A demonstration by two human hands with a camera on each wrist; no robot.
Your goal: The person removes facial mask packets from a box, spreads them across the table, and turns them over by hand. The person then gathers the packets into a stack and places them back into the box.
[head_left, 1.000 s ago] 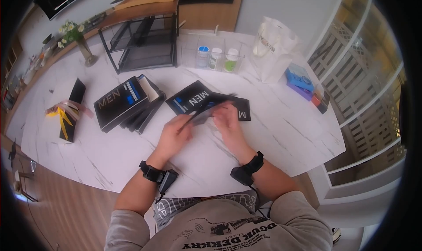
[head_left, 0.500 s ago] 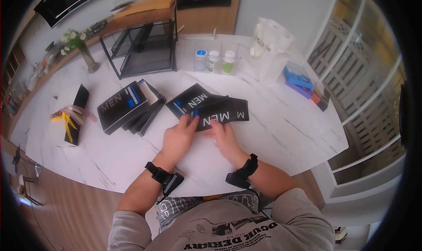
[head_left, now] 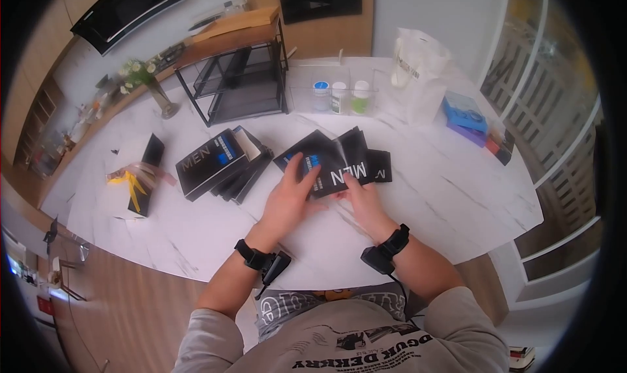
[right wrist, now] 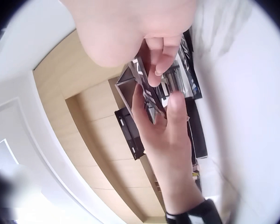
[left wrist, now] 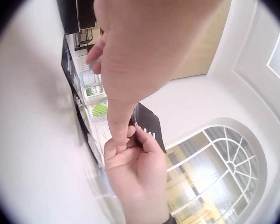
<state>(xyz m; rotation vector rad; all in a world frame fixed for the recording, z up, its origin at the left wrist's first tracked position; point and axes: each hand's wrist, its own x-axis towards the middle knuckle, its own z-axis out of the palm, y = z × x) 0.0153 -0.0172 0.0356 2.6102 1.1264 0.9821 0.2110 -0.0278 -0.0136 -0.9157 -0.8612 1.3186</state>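
Observation:
A flat black sachet (head_left: 347, 156) printed MEN is tilted up in front of me. My right hand (head_left: 367, 203) pinches its lower right part, thumb over the printed face and fingers behind. Across the sachet's left part lie the extended fingers of my left hand (head_left: 287, 196), the thumb apart below its lower edge. In the right wrist view, the left index finger (right wrist: 137, 99) rests along one side of the sachet. Behind it, more black sachets (head_left: 383, 167) lie on the table, partly covered.
Black MEN boxes (head_left: 212, 164) are piled at left, beside a ribbon-tied black-and-white box (head_left: 154, 152). Farther back stand a wire rack (head_left: 251, 102), a clear organizer with bottles (head_left: 321, 97), a white bag (head_left: 421, 85) and blue and purple boxes (head_left: 465, 113).
The sachet was turned edge-on and blurred, then its printed face came into view. My left hand has shifted from its left edge onto its face, fingers spreading. The head view has swung left.

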